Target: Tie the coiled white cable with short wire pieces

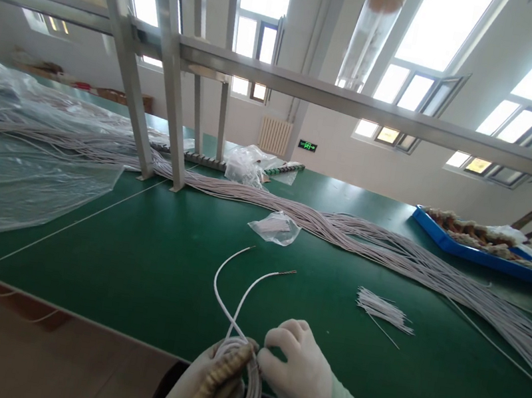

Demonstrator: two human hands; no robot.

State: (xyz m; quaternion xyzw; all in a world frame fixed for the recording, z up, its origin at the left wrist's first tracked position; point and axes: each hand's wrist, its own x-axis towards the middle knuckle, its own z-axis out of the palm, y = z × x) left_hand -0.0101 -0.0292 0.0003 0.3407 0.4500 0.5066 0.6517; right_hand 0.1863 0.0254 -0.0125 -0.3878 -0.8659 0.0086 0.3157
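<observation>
Coiled white insulated wire (236, 389): clenched in gloved left hand (206, 388), gloved right hand (299, 372) pinching beside it, two free ends pointing away up-table.

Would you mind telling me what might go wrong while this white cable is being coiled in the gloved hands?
The two loose ends stick up free of the coil, so they may spring out and loosen it. The left hand and right hand work at the table edge, so a dropped coil could fall off. The small bag lies close and might get snagged.

Green worktable (145, 260) under bright windows (256, 36) (white walls)
</observation>
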